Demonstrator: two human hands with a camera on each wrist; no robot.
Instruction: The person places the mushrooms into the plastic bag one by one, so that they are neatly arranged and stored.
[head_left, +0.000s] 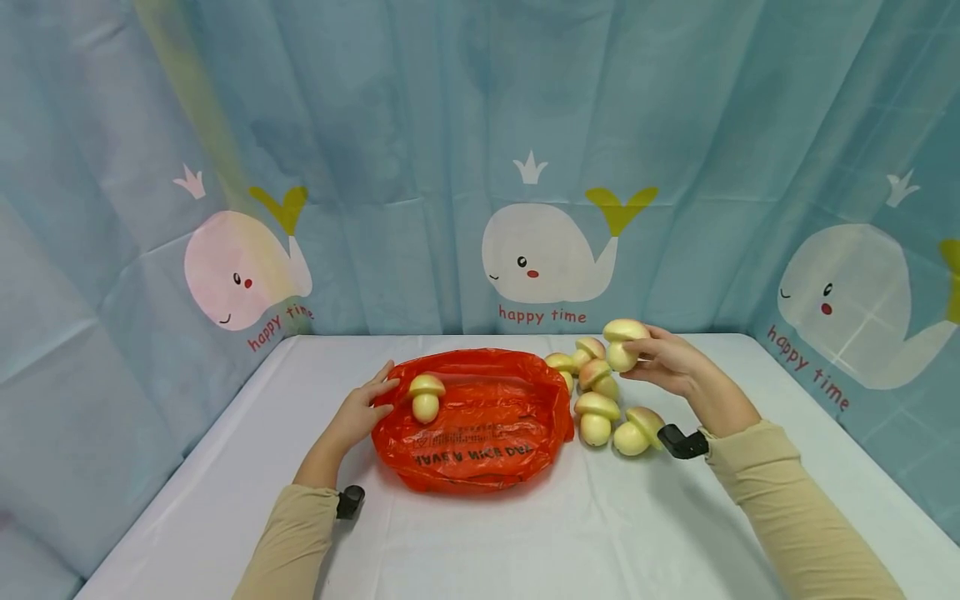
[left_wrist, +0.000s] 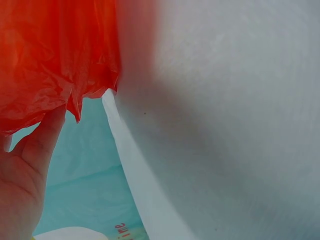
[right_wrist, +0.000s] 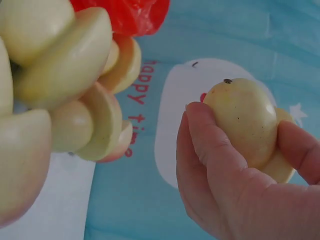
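A red plastic bag [head_left: 480, 467] lies spread on the table with its mouth facing up. One toy mushroom [head_left: 426, 407], pale with a yellowish cap, sits inside its left part. At the bag's left rim, my left hand [head_left: 358, 417] touches the plastic with fairly straight fingers; the left wrist view shows the thumb [left_wrist: 47, 137] against the bag, its tip hidden. To the right of the bag, my right hand [head_left: 675, 362] holds another toy mushroom [head_left: 621, 357] above the table, its stem between thumb and fingers. Several more mushrooms [head_left: 597, 427] lie below and left of that hand.
A white cloth covers the table [head_left: 555, 542]. Behind and at both sides hangs a blue curtain [head_left: 420, 167] printed with whales. The loose mushrooms lie close against the bag's right edge. A black wrist camera [head_left: 682, 442] sits on the right sleeve's cuff.
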